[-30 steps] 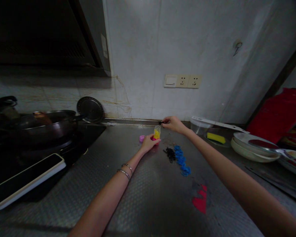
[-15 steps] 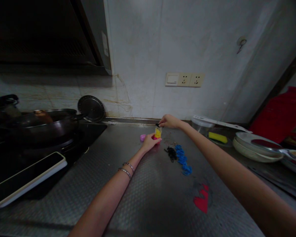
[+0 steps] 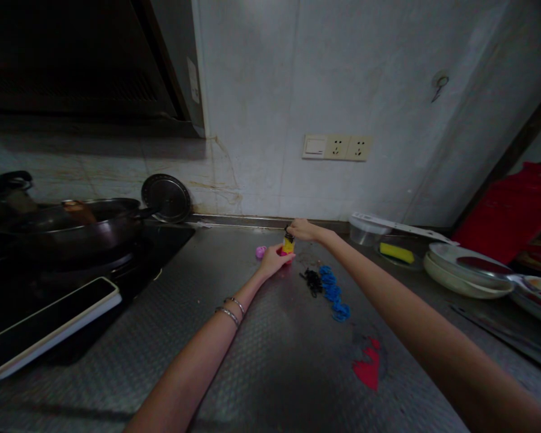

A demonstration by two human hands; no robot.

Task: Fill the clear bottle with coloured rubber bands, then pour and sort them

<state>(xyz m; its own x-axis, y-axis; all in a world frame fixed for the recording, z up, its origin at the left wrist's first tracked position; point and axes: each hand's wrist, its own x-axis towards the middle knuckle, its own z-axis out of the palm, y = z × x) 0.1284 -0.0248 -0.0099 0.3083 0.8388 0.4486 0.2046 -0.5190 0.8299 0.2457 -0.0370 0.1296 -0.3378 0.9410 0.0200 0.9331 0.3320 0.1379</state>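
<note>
My left hand is wrapped round a small clear jar that stands upright on the metal counter. Yellow stuff shows in the jar, with pink below it. At its mouth, the fingers of my right hand pinch some black bands, partly hidden by the fingers. A pinkish-purple round piece, perhaps a lid, lies left of the jar. To the right sit a small heap of black bands and a longer row of blue bands, both like rubber hair ties.
A torn red heart-shaped patch marks the counter nearer me. On the left are a pan on the hob and a long white-edged object. Bowls, a yellow sponge and a plastic tub stand right.
My right hand has lowered slightly onto the jar's mouth, and black bands now show inside its upper part. My left hand keeps its hold on the jar.
</note>
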